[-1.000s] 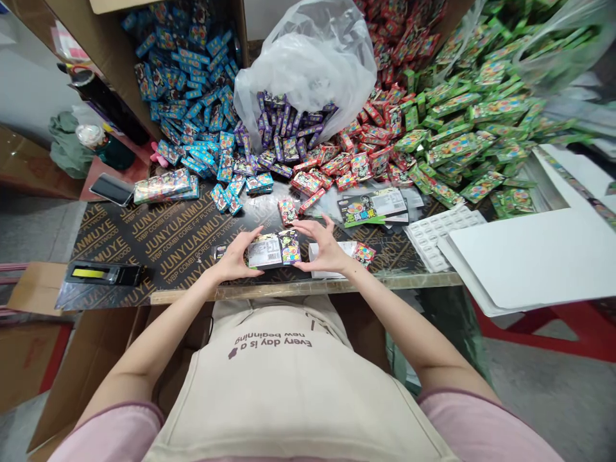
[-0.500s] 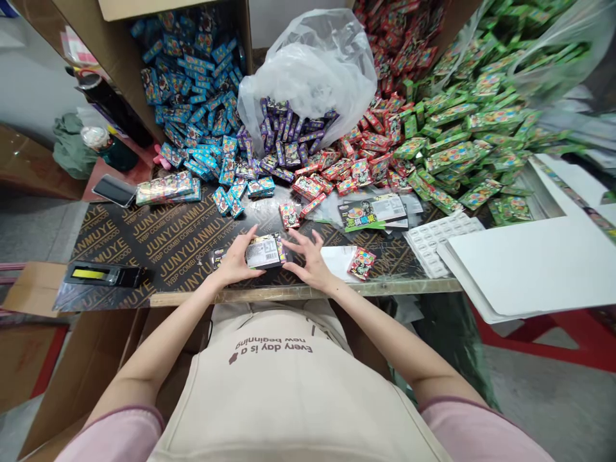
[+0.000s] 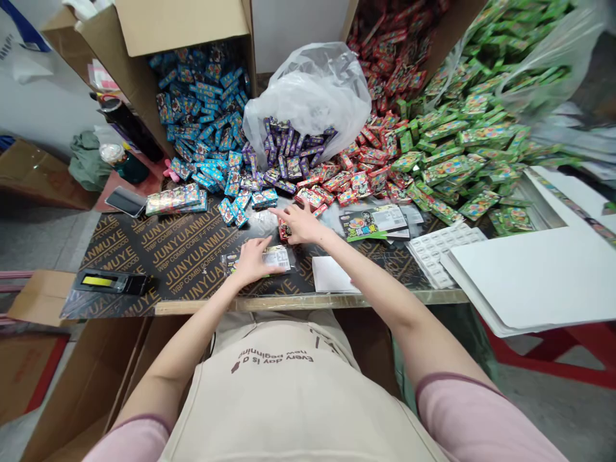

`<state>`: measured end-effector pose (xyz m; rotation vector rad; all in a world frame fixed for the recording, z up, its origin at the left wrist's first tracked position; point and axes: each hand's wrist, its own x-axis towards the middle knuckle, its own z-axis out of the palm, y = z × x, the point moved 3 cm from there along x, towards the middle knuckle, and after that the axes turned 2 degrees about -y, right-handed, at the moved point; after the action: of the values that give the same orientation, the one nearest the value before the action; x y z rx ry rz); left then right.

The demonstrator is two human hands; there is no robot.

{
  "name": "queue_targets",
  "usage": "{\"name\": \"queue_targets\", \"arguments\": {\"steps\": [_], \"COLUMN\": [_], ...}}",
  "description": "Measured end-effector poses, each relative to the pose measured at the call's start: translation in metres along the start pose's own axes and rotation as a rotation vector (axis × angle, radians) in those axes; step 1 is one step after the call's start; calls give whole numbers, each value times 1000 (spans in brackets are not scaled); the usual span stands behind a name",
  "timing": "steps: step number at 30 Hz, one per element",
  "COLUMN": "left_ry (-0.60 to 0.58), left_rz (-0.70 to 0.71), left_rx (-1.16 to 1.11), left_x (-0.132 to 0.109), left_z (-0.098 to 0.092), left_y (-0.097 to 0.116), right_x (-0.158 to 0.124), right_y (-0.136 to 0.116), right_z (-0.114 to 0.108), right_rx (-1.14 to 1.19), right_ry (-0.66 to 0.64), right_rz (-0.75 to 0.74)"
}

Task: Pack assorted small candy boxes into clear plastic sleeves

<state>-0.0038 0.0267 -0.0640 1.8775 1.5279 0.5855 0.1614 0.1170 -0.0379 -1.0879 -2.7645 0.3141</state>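
Across a black film-faced plywood board (image 3: pixel 187 256) printed with gold JUNYUANMUYE lettering, heaps of small printed packets spread out from an open cardboard box (image 3: pixel 178 25) and its surroundings: blue packets (image 3: pixel 202 109) on the left, red packets (image 3: pixel 385 70) and green packets (image 3: pixel 462 141) on the right, and purple packets (image 3: pixel 293 147) below a clear plastic bag (image 3: pixel 308 90). Nearer the person, a white sheet of paper (image 3: pixel 330 274) lay at the board's front edge, and a white blister tray (image 3: pixel 445 256) sat to the right, beside a large white board (image 3: pixel 534 282). The two hands no longer worked together on one item at the centre, as they had in the earlier view. The right hand (image 3: pixel 301 224) had reached forward and away from the left, its fingers spread and its index finger stretched out, and it now covered most of a small red packet (image 3: pixel 285 230). Whether it was grasping that packet or only touching it could not be told. The left hand (image 3: pixel 255 260) stayed low near the front of the board, open and unclenched, with its fingers resting on a flat packet with a white barcode label (image 3: pixel 278 258). That packet lay on the board just beside the hand, not lifted, with its label facing up.
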Motion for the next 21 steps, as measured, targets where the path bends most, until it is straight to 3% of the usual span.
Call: {"name": "queue_targets", "arguments": {"steps": [2, 4, 6, 9, 11, 16, 21], "left_ry": [99, 100, 106, 211, 209, 14, -125], "left_rz": [-156, -252, -294, -344, -381, -419, -311], "left_rx": [-385, -749, -939, -1040, -1103, -1167, -994], "left_x": [1, 2, 3, 6, 6, 2, 0], "left_z": [-3, -1, -2, -12, -18, -10, 8], "left_y": [6, 13, 20, 23, 24, 37, 38], "right_x": [-8, -21, -35, -61, -78, -102, -101], "right_y": [-19, -38, -51, -56, -56, -57, -57], "right_z": [-12, -21, -25, -21, -18, -26, -21], "right_rx": [104, 173, 183, 230, 314, 376, 355], "right_ry": [55, 112, 160, 181, 172, 316, 257], "right_rz": [-29, -43, 14, 144, 164, 149, 11]}}
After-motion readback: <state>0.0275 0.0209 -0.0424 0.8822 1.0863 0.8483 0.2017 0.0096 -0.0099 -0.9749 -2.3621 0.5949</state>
